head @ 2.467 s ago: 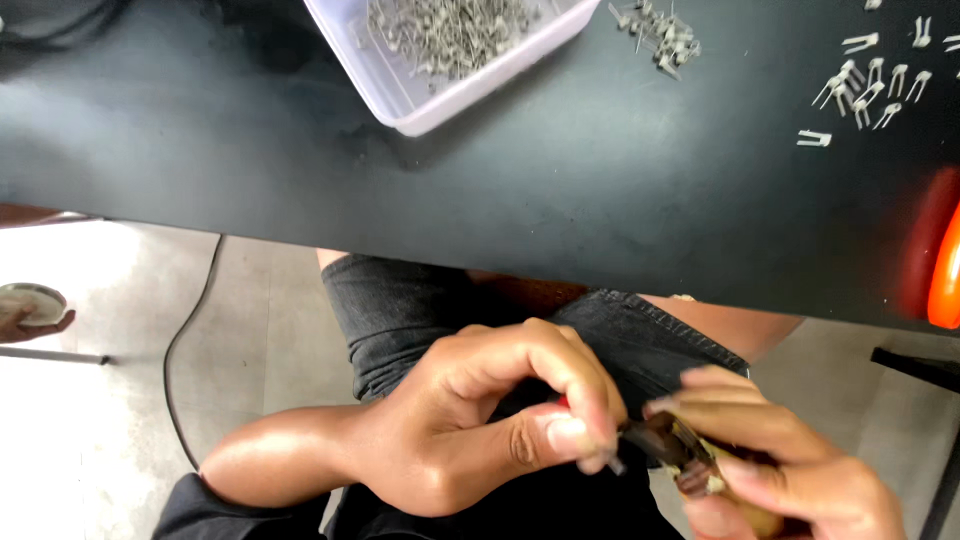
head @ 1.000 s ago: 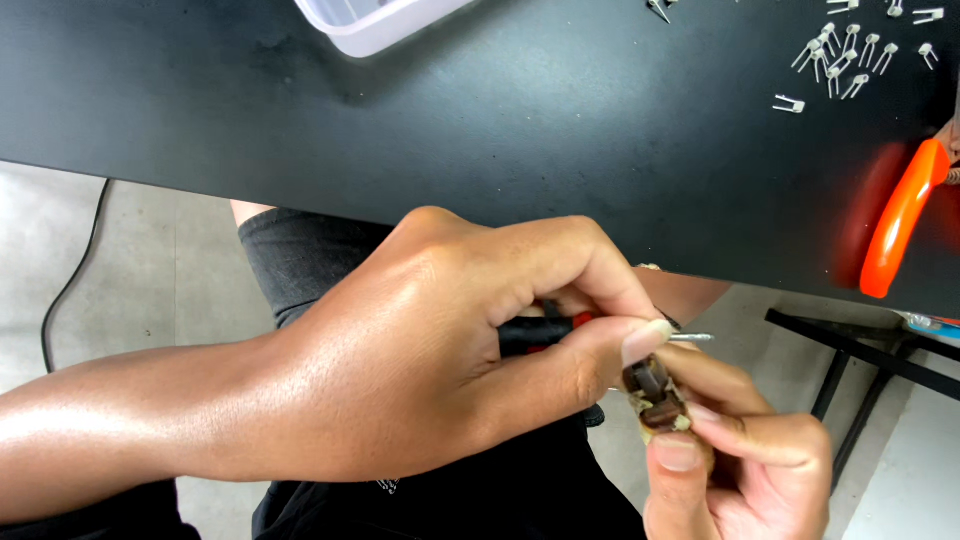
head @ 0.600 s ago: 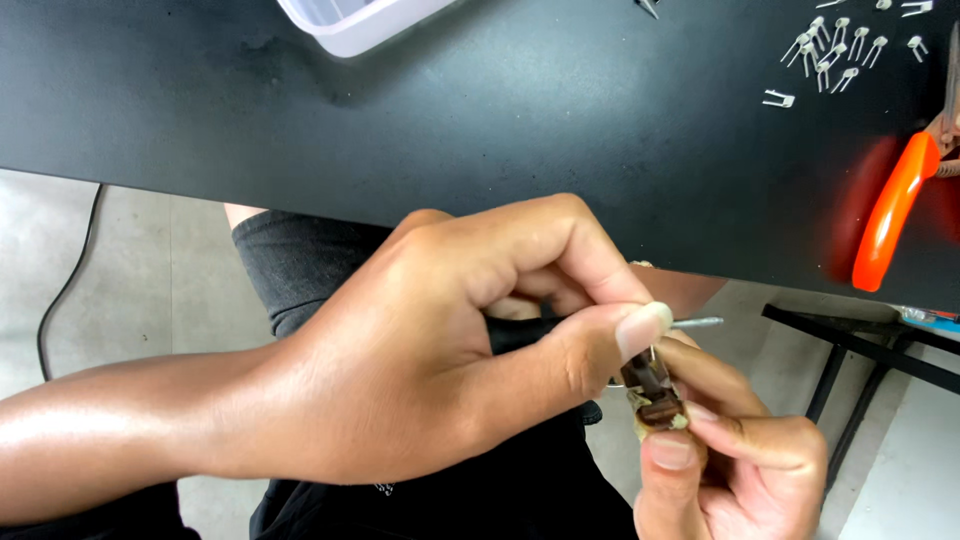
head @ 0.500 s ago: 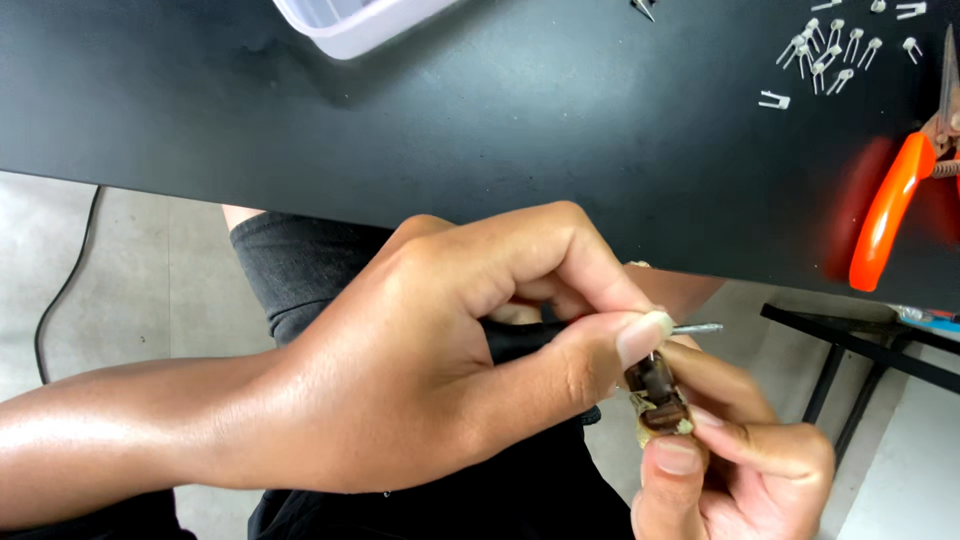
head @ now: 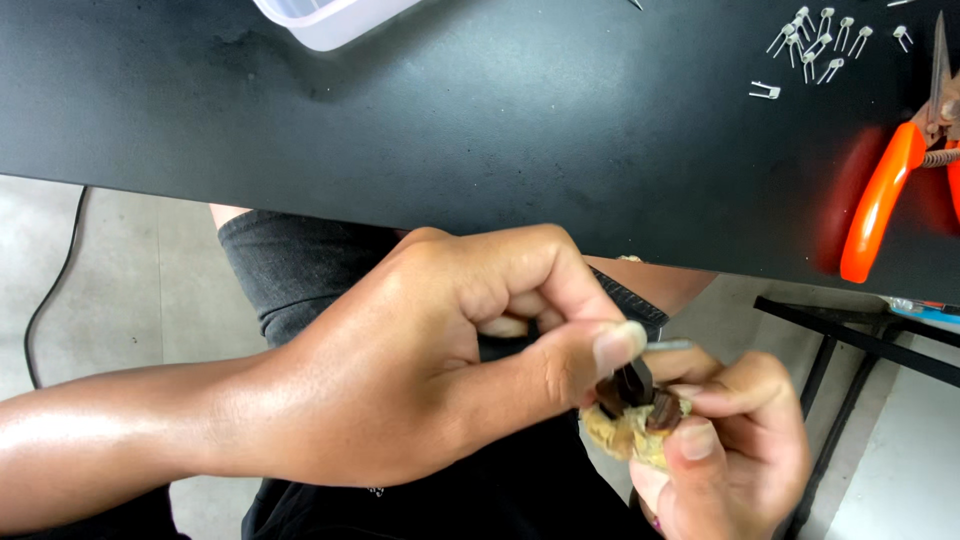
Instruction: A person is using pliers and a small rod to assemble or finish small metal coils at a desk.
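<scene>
Pinching a thin metal pin in the left hand over the small brown part gripped by the right hand below the table's near edge, a slip could be caused, dropping it floorward.

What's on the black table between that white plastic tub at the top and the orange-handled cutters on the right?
In the head view, a small scatter of pale metal pins lies between the white tub and the orange-handled cutters; the rest of the black table there is bare.
</scene>
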